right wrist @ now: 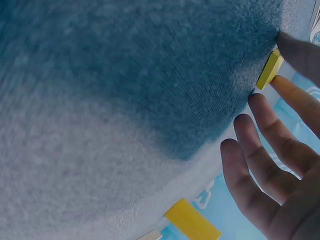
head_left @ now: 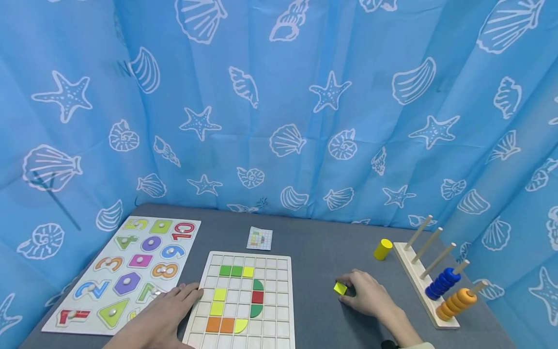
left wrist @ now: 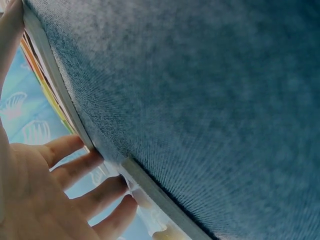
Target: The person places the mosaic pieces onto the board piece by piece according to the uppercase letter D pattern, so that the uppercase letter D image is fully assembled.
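My right hand (head_left: 364, 293) is low over the grey table, right of the grid board. Its thumb and index finger pinch a small yellow block (head_left: 340, 288) from two sides; the right wrist view shows the block (right wrist: 270, 69) on or close to the cloth, the other fingers (right wrist: 262, 110) stretched out apart from it. My left hand (head_left: 161, 315) rests at the left edge of the wooden grid board (head_left: 283, 310), its fingers fairly straight and touching that edge. Green, yellow, red and orange pieces lie in some of the board's squares.
A number puzzle board (head_left: 104, 264) lies left, partly under the left forearm. Behind the grid board lies a small pattern card (head_left: 259, 238). A yellow cylinder (head_left: 383, 249) stands back right, beside a peg rack (head_left: 414, 271) with blue rings (head_left: 443, 282) and orange rings (head_left: 456, 304). A blue curtain (head_left: 279, 106) hangs behind.
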Available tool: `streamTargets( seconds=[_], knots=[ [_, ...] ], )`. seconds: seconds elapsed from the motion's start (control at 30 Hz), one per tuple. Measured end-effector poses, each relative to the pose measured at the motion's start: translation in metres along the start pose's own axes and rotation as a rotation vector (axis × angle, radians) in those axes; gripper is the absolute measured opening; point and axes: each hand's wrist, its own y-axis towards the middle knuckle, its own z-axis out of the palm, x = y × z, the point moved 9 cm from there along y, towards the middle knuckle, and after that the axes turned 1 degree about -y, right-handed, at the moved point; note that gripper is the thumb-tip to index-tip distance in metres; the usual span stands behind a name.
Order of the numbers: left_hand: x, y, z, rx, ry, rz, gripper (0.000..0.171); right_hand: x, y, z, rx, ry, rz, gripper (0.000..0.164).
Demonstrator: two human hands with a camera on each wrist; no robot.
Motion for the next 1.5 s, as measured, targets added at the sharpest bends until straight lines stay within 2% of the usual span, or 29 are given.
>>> streamTargets(
  seconds=[0.47, 0.73, 1.1, 1.3, 1.5],
  knots=[
    [0.004, 0.0, 0.0, 0.012, -0.031, -0.042, 0.119, 0.001, 0.002, 0.002, -0.036, 0.072, 0.0, 0.027],
    [0.002, 0.0, -0.001, 0.002, -0.013, -0.028, 0.118, 0.016, 0.003, -0.001, -0.065, 0.105, -0.038, 0.025],
    [0.001, 0.0, -0.001, -0.006, -0.017, -0.015, 0.119, 0.062, 0.005, -0.003, -0.107, 0.095, -0.143, 0.023],
    [0.0, 0.0, -0.001, -0.006, -0.005, -0.008, 0.12, 0.098, 0.007, 0.0, -0.116, 0.107, -0.271, 0.023],
    [-0.002, -0.002, -0.003, -0.04, 0.043, 0.02, 0.12, 0.136, 0.009, 0.003, -0.131, 0.084, -0.375, 0.026]
  ],
)
